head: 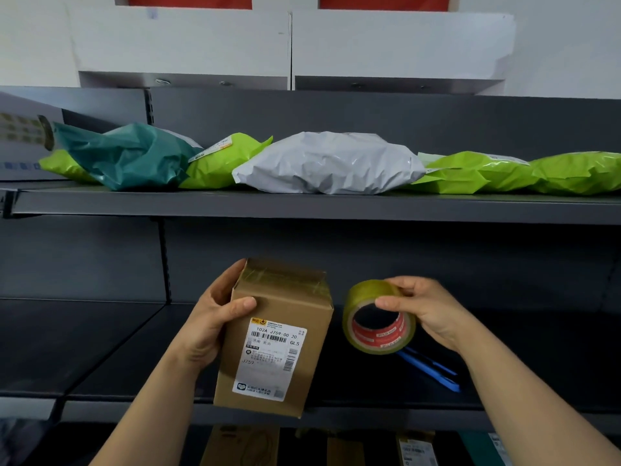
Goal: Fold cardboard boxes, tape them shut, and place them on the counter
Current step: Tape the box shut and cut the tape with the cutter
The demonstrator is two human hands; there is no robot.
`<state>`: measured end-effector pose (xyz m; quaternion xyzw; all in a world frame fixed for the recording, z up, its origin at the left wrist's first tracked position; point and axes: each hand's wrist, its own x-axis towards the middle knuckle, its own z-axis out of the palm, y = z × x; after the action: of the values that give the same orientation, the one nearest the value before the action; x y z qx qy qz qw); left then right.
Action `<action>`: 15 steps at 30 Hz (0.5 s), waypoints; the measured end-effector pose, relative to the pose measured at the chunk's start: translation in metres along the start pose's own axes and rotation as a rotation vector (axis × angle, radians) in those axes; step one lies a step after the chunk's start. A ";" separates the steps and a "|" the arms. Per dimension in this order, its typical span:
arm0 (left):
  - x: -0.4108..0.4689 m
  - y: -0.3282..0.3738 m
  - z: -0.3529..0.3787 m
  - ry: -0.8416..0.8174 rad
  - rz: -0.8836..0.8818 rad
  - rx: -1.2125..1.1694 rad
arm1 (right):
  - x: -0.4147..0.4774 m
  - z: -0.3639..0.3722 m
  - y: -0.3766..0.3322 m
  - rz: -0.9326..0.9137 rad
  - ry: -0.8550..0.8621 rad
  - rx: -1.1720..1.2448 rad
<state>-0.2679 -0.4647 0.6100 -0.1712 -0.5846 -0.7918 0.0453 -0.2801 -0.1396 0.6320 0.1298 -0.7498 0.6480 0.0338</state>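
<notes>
A small brown cardboard box point(295, 317) with a white shipping label on its front is held upright in front of a dark shelf. Clear tape covers its closed top. My left hand point(215, 317) grips the box's left side, thumb across the front face. A roll of yellowish clear tape point(378, 317) with a red core hangs just right of the box, a small gap between them. My right hand point(426, 307) holds the roll by its top and right rim.
A blue tool point(433, 368) lies on the dark lower shelf point(117, 348) under my right hand. The upper shelf point(302, 206) carries green, teal and grey mailer bags point(329, 163). More cardboard boxes point(242, 445) stand below the lower shelf.
</notes>
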 end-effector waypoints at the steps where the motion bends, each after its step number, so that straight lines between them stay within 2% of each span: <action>1: 0.000 -0.002 -0.004 0.011 -0.001 -0.001 | 0.002 0.004 0.002 0.012 -0.008 -0.008; 10: -0.003 -0.005 -0.035 0.087 -0.054 0.027 | 0.012 0.044 0.022 0.055 -0.054 0.006; 12: -0.002 0.008 -0.031 0.102 -0.031 0.199 | 0.011 0.049 0.025 0.055 -0.056 0.006; 15: 0.006 0.027 -0.016 0.179 0.005 0.644 | 0.010 0.052 0.028 0.051 -0.045 0.037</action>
<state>-0.2694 -0.4875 0.6322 -0.0790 -0.7981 -0.5782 0.1501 -0.2897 -0.1883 0.5992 0.1258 -0.7413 0.6593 -0.0022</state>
